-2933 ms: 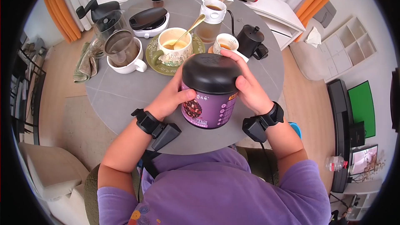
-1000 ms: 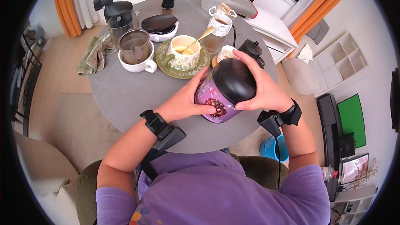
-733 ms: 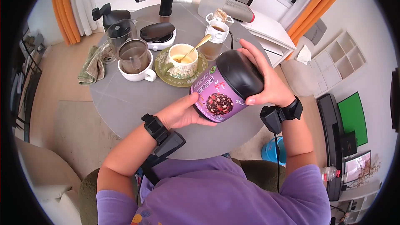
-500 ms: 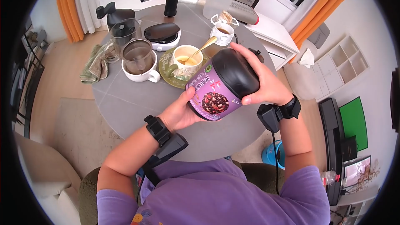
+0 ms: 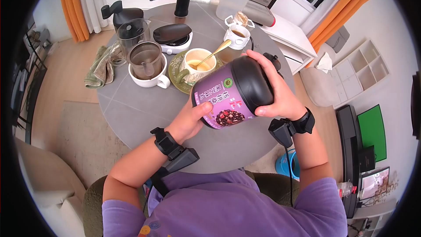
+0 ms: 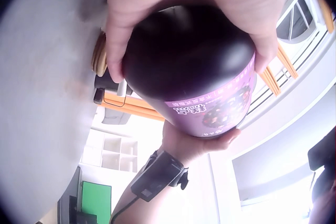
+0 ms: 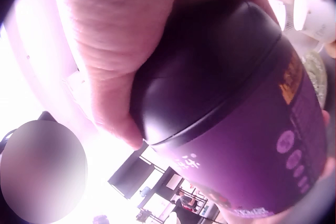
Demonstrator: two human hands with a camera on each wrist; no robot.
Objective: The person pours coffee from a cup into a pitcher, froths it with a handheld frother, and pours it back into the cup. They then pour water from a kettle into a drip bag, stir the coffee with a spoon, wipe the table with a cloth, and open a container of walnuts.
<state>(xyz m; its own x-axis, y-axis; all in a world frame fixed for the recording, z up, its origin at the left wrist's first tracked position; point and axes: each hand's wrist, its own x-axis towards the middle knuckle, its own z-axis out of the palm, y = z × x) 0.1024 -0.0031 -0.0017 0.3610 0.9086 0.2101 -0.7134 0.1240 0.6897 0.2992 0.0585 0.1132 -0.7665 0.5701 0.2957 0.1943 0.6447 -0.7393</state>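
A purple jar [image 5: 219,101] with a dark berry-like picture on its label is held tilted over the table, its black lid [image 5: 252,83] toward the right. My left hand [image 5: 188,120] grips the jar's base, thumb on the label; the left wrist view shows fingers and thumb spread around the black bottom [image 6: 186,50]. My right hand [image 5: 283,94] grips the lid, its thumb at the lid's lower edge. In the right wrist view the lid [image 7: 210,66] sits flush on the purple body [image 7: 252,145].
Behind the jar stands a patterned cup [image 5: 199,57] with a gold spoon, on a green saucer [image 5: 175,68]. Left of it are a white cup [image 5: 163,81] holding a strainer, a scale [image 5: 180,46] and a cloth [image 5: 101,68]. A white dripper [image 5: 237,39] stands behind.
The jar has gone from upright to tilted on its side, lid to the right. My left hand has shifted to its base, my right hand to the lid; the label has turned.
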